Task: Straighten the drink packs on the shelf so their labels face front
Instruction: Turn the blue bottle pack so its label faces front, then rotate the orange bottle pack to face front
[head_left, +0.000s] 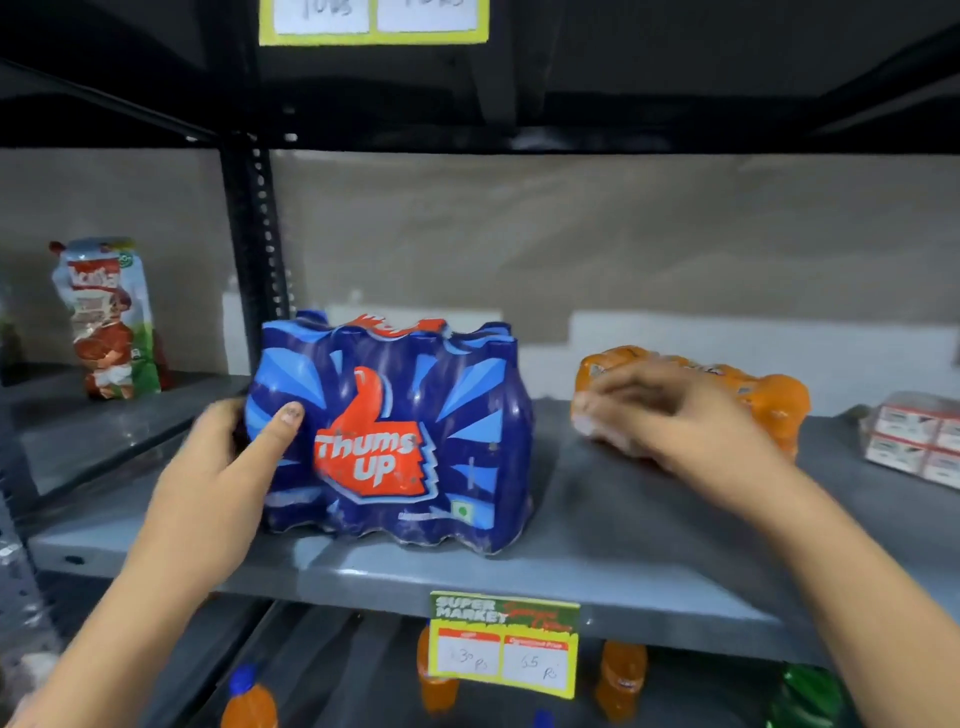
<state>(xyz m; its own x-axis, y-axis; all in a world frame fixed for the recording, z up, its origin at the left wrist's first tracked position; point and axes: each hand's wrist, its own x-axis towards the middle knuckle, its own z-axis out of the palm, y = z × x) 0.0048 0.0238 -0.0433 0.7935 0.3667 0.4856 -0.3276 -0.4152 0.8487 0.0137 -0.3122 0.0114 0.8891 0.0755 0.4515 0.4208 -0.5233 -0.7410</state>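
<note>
Grey steel shelf (597, 561) carries both packs. My left hand (218, 467) has its fingers (283, 426) pressed on the upright blue pack (395, 431) — label facing me. My right hand (675, 421), blurred, fingers loosely spread, rests on the orange pack (769, 400) lying flat.

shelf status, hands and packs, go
Left hand grips blue pack, upright, label front. Right hand on orange pack, lying flat, grip blurred. Nothing blocking on shelf.
</note>
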